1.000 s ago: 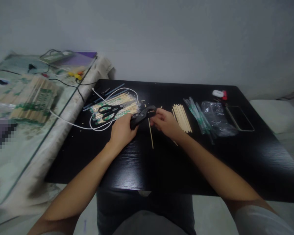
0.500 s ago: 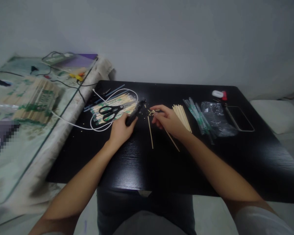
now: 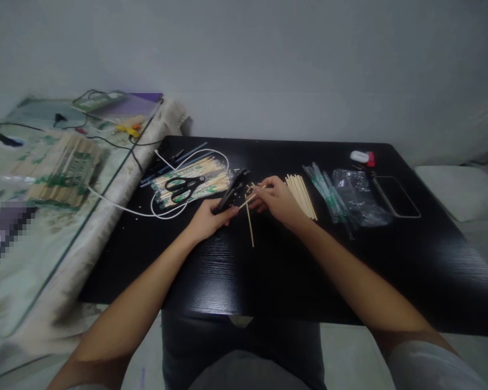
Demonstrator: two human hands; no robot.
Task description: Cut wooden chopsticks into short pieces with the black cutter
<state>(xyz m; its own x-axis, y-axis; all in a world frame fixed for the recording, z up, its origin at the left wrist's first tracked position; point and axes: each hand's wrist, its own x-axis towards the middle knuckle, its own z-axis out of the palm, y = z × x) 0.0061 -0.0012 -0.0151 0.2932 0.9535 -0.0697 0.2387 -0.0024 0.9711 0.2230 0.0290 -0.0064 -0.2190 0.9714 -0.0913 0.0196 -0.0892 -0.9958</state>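
Left hand [image 3: 206, 218]: wrapped round pliers [image 3: 226, 200], head pointing far-right | right hand [image 3: 280, 201]: pinching stick [image 3: 247, 201] between both hands, long axis slanting near-left to far-right | counter [image 3: 244, 281]: black, glossy | wall [image 3: 276, 70]: grey, beyond far edge

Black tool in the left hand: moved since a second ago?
Yes: the black tool has shifted left, its head now nearer the scissors.

L hand [image 3: 207, 218] clenched, R hand [image 3: 280, 201] pinching; forearms [image 3: 344, 265] angled inwd.
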